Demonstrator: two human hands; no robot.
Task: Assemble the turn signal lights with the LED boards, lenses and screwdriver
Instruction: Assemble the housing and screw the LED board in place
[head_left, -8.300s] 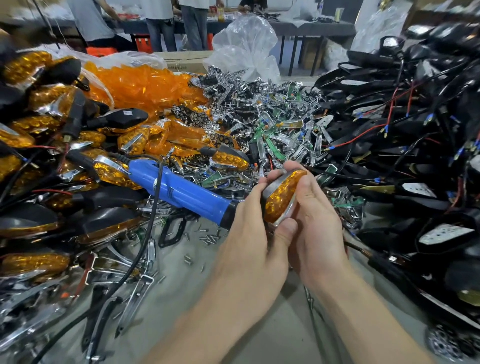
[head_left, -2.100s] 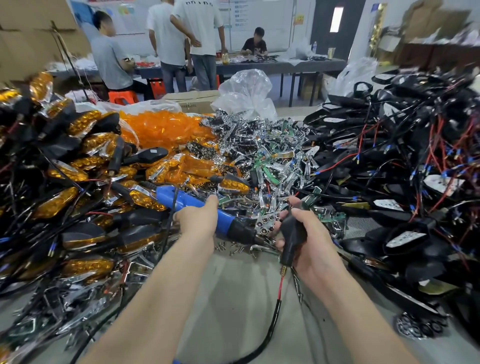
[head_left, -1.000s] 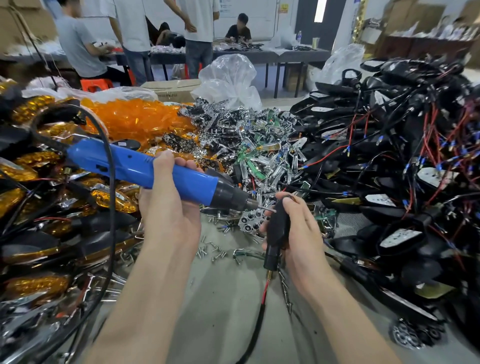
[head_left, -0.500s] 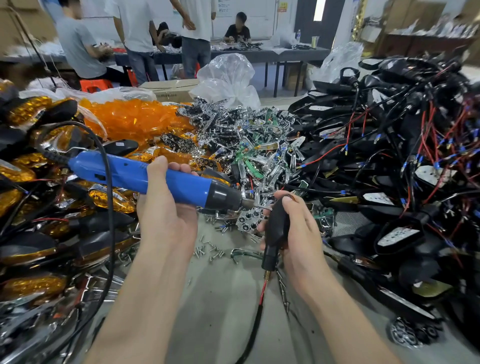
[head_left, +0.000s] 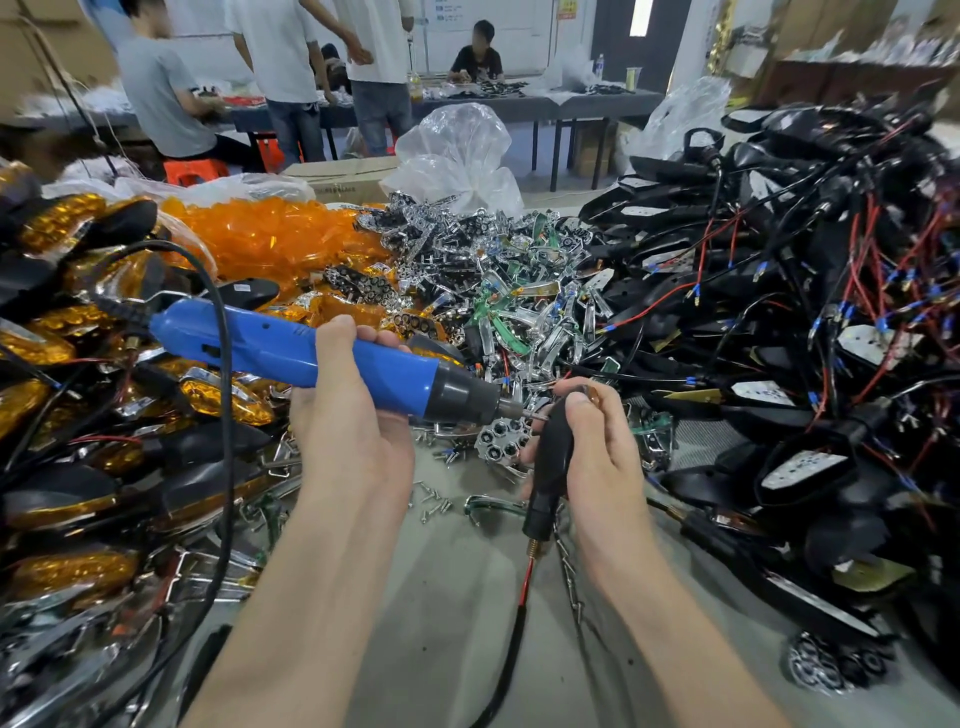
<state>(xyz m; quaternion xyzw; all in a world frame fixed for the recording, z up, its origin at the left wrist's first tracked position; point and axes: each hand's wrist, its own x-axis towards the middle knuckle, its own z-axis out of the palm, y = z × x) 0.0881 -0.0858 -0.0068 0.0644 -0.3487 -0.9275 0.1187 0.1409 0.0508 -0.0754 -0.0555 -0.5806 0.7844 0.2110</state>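
Note:
My left hand (head_left: 349, 436) grips a blue electric screwdriver (head_left: 291, 351) held nearly level, its black nose and bit pointing right. The bit tip meets the top of a black turn signal light (head_left: 551, 457), which my right hand (head_left: 602, 462) holds upright by its stalk, with a red wire hanging below. Most of the light's body is hidden behind my right fingers. A chrome reflector (head_left: 501, 439) with round cups lies on the table just behind the bit.
Finished amber-lensed lights (head_left: 67, 499) pile up at the left, loose orange lenses (head_left: 275, 239) at the back left, chrome reflectors and green LED boards (head_left: 498, 291) in the middle, black wired housings (head_left: 779, 338) at the right. Loose screws (head_left: 434, 501) dot the grey table (head_left: 457, 597). People work behind.
The screwdriver has been lifted from the pile and brought level, and its bit has closed in on the top of the black light. My right hand has kept its hold.

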